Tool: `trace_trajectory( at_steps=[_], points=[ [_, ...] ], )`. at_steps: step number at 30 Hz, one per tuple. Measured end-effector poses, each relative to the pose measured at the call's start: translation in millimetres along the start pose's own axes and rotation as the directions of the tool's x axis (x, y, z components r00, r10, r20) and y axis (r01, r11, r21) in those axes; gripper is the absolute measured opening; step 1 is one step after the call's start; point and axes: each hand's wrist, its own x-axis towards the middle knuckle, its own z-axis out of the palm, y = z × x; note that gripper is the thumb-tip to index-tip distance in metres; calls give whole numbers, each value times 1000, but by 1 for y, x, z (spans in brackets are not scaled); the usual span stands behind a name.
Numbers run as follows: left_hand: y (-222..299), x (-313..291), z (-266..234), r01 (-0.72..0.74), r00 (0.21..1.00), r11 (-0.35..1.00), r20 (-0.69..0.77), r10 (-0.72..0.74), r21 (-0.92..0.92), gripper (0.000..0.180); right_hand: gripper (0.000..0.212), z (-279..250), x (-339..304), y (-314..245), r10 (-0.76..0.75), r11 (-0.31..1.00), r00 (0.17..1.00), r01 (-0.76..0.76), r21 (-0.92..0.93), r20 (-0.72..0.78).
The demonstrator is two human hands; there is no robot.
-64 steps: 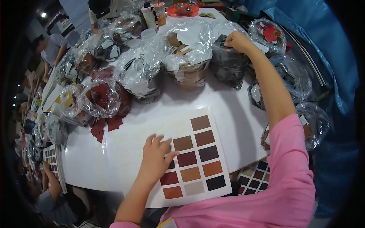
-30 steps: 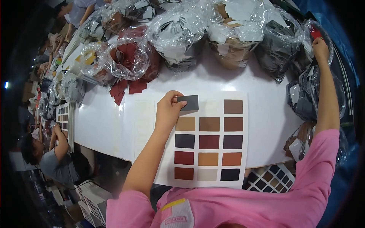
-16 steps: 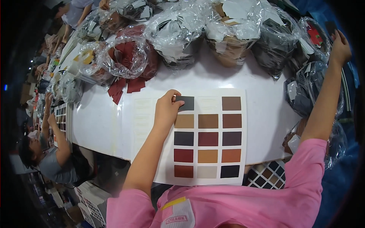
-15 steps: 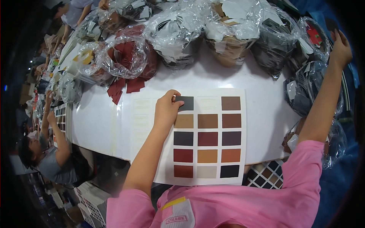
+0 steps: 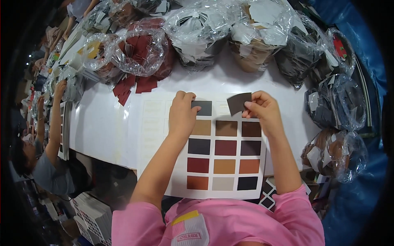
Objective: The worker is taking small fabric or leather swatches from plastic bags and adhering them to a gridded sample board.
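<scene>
A white sample card (image 5: 266, 164) with rows of coloured swatches lies in front of me, extending over the table's near edge. My left hand (image 5: 182, 115) rests on the card's upper part, thumb at the left edge of a dark grey swatch (image 5: 204, 108) and fingers loosely bent, gripping nothing. Between thumb and fingers, my right hand (image 5: 264, 110) pinches a dark grey-brown swatch (image 5: 238, 104), tilted and held above the top row. Directly below this row are a tan swatch (image 5: 201, 127), a brown swatch (image 5: 226, 128) and a dark brown swatch (image 5: 251, 129).
Clear plastic bags of cut pieces line the table's far side, including a red-piece bag (image 5: 141, 53) and a white-piece bag (image 5: 197, 37). Loose red pieces (image 5: 145, 84) lie before them. More dark-piece bags (image 5: 334, 102) stand right. Another person (image 5: 51, 164) works at left.
My right hand has come from the far right to above the card, bringing the dark swatch. My left hand stays by the grey swatch, which now lies squarely in the top row.
</scene>
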Motion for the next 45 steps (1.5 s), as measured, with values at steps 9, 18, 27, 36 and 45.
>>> trace_trajectory(
  at_steps=[9,18,27,36,45],
  points=[
    [12,-17,-2,-172,985,984,-12,172,-43,23,10,19,2,40,53,970,980,-96,-224,-192],
    [9,-37,8,-296,950,945,58,306,-138,18,10,38,-1,48,51,922,951,-162,-351,-306],
    [9,-39,13,-363,928,931,107,358,31,31,10,43,1,47,70,901,942,-201,-385,-327],
    [15,-40,9,-366,925,918,174,339,155,32,18,48,0,47,14,823,932,-216,-525,-362],
    [30,-35,12,-367,920,909,222,323,198,27,60,40,-5,39,-155,771,905,-140,-621,-397]
  ],
)
